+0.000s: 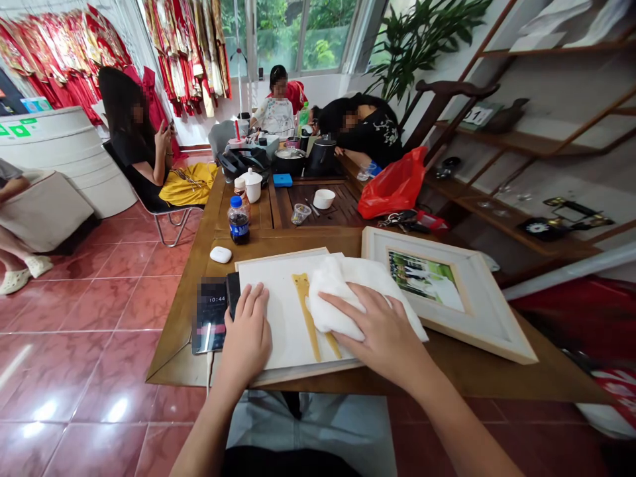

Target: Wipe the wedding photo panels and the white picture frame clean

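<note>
A white picture frame lies face down (283,318) at the near edge of the wooden table (472,374), its white back marked by a yellow strip (309,318). My left hand (247,334) rests flat on the back's left edge, fingers stretched out. My right hand (382,331) presses a white cloth (342,291) onto the back, fingers spread over the cloth. A second white frame with a photo (447,291) lies face up just to the right.
A phone (209,315) and a white earbud case (220,254) lie left of the frame. A cola bottle (239,222), cups, a kettle (322,156) and a red bag (395,185) stand farther back. Several people sit at the far end. Shelves stand on the right.
</note>
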Tool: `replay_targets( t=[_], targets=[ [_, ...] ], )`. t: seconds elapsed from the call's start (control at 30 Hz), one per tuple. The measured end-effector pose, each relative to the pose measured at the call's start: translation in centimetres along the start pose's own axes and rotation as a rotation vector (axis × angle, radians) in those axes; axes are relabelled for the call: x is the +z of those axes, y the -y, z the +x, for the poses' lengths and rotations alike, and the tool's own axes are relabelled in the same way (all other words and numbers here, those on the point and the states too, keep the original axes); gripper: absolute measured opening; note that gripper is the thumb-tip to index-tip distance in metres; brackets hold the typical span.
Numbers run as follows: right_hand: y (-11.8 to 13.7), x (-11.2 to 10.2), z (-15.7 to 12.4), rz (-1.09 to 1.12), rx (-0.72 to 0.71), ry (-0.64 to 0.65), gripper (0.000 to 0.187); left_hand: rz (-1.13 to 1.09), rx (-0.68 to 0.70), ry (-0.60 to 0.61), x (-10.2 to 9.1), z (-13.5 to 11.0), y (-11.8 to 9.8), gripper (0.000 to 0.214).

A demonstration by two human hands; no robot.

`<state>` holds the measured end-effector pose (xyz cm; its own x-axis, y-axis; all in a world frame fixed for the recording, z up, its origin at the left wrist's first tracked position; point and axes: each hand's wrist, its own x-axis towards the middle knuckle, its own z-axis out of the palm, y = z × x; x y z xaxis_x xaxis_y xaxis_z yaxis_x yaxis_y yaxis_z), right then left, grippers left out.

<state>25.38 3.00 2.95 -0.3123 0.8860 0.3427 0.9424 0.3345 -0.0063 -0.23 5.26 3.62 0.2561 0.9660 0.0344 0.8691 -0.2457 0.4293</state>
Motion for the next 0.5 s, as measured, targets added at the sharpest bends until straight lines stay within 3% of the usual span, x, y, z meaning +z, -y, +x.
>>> replay_targets(
  t=[0.27,0.37,0.5],
  targets=[
    [0.7,-1.4,-5.2,0.07,-0.058,-0.09,0.049,-0.011,-0.004,0.006,-0.1,0.1,-0.2,0.057],
    [0.9,-1.4,-4.9,0.077,-0.033,-0.1,0.049,-0.021,-0.003,0.012,0.0,0.1,-0.1,0.057],
    [1.5,-0.8,-2.4,0.069,0.016,-0.062,0.05,-0.021,-0.002,0.006,0.0,0.1,0.0,0.057]
  ],
)
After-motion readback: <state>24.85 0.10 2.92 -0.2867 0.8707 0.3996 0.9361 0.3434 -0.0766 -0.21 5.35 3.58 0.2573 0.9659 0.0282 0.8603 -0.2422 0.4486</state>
